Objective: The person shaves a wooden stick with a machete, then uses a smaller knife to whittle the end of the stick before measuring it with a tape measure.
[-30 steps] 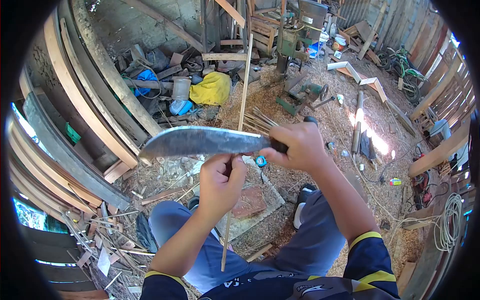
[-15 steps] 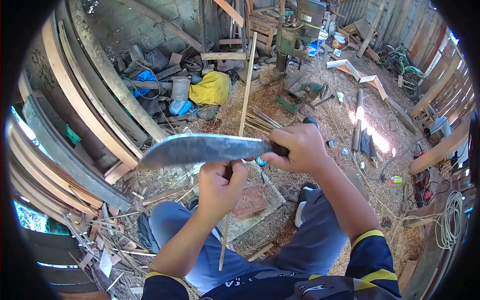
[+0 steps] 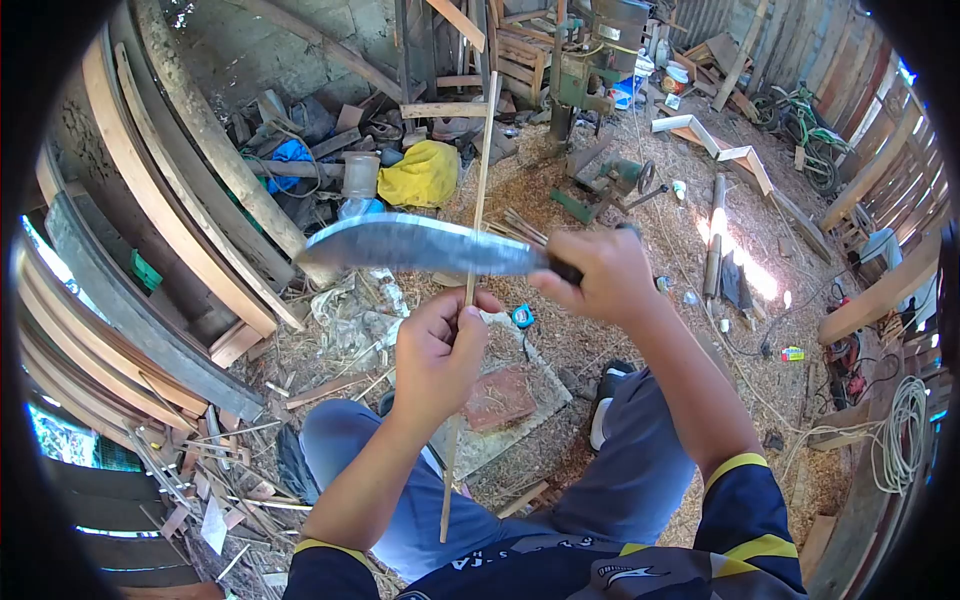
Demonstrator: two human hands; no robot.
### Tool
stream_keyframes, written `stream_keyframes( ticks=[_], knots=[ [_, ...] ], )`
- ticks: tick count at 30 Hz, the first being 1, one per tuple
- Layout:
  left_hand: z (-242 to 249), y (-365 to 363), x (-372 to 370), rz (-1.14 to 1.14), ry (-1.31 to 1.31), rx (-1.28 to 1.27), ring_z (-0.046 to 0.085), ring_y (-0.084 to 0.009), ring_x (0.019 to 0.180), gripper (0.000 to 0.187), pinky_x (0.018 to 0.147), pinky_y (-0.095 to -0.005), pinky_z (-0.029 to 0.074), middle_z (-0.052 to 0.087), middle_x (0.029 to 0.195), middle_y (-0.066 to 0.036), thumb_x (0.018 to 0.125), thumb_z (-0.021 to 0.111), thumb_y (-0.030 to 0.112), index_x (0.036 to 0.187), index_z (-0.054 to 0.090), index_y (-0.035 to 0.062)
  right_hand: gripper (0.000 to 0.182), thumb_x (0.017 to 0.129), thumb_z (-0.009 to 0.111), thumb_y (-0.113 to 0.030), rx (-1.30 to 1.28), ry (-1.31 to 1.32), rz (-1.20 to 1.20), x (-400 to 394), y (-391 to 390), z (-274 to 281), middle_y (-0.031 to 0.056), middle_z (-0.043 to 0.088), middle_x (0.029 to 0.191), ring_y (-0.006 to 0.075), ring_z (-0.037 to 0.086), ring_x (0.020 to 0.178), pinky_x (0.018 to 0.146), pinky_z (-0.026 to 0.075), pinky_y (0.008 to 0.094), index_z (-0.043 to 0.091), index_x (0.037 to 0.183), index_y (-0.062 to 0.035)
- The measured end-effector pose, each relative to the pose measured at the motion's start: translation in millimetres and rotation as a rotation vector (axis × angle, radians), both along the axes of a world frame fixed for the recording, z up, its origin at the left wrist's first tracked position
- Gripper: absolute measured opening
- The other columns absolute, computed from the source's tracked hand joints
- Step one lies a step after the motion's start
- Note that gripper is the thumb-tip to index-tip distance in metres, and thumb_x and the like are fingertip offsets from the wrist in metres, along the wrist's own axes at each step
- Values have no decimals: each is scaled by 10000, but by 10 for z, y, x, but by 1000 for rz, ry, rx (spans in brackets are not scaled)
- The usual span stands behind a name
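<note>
My right hand (image 3: 602, 272) is closed around the dark handle of a machete (image 3: 410, 245). Its broad, curved blade points left and lies across a long thin wooden strip (image 3: 484, 165), a short way beyond my left fingers. My left hand (image 3: 440, 345) pinches this strip between thumb and fingers near its middle. The strip runs from close to my lap up past the blade, leaning slightly right at its far end. Part of it is hidden behind my left hand and wrist.
Below my hands lies a pale slab with a reddish board (image 3: 500, 400), a blue tape measure (image 3: 522, 317) close by. Shavings cover the floor. Curved timbers (image 3: 150, 190) lean at left; a green machine (image 3: 590, 75), a yellow cloth (image 3: 420, 175) and coiled rope (image 3: 903, 437) stand around.
The machete has slid up along the strip, away from my left hand, its tip rising too. The strip's far end has shifted slightly left and down; my left hand has barely moved.
</note>
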State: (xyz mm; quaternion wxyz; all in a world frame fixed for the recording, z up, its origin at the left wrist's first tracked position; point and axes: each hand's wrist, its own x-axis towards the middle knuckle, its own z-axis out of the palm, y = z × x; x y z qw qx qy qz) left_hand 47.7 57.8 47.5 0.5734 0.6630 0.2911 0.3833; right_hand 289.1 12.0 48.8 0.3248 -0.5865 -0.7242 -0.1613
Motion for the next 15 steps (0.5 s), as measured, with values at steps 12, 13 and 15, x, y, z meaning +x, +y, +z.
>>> stream_keyframes(
  ticks=[12, 13, 15],
  knots=[
    [39, -83, -7, -64, 42, 42, 402, 19, 628, 199, 555, -206, 296, 540, 741, 81, 1036, 516, 81, 1055, 692, -10, 465, 907, 715, -558, -22, -8, 34, 106, -66, 42, 71, 623, 627, 282, 653, 559, 525, 498, 406, 619, 734, -137],
    [45, -84, -11, -61, 45, 39, 396, 20, 613, 201, 545, -206, 290, 535, 732, 81, 1036, 514, 81, 1053, 690, -12, 458, 907, 715, -556, -6, -20, 14, 140, -62, 39, 71, 626, 629, 280, 656, 564, 529, 501, 403, 629, 744, -137],
    [63, -87, -11, -68, 51, 33, 384, 22, 585, 205, 526, -207, 277, 527, 714, 82, 1036, 508, 81, 1050, 688, -17, 443, 905, 716, -553, 23, -43, -38, 266, -3, 60, 70, 632, 634, 277, 662, 575, 536, 505, 398, 650, 764, -138]
  ],
)
